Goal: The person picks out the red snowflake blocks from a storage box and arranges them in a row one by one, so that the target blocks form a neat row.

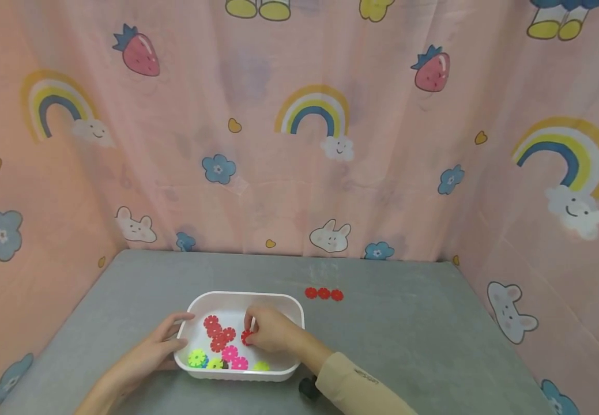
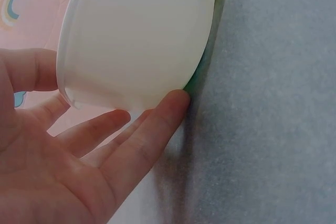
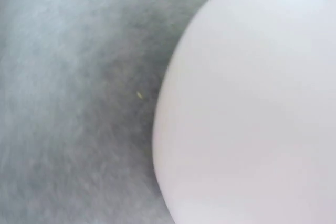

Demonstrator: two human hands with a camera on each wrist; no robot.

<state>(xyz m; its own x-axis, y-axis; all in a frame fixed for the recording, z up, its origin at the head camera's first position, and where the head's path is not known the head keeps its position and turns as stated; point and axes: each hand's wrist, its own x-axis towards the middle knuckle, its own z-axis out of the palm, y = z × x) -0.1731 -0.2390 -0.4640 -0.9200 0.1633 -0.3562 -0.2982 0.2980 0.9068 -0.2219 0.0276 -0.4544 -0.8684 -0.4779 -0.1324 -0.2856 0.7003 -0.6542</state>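
Observation:
At the left end of the white tray [image 1: 242,374], my left hand [image 1: 149,351] grips the rim. The left wrist view shows the left hand [image 2: 89,150] with fingers against the tray's outer wall [image 2: 136,35]. Inside the tray, my right hand [image 1: 273,329] pinches a red flower-shaped piece [image 1: 246,338] between thumb and fingers. Left of it lie several red pieces [image 1: 218,343], with pink [image 1: 239,363] and yellow-green ones [image 1: 197,358] along the near side. In the right wrist view only the tray's wall [image 3: 247,108] shows, not the hand.
Three red pieces [image 1: 324,293] lie in a row on the grey table [image 1: 408,328], behind and to the right of the tray. A small black object [image 1: 308,388] is beside the right sleeve [image 1: 356,383]. A patterned pink curtain [image 1: 278,202] surrounds the table's back and sides.

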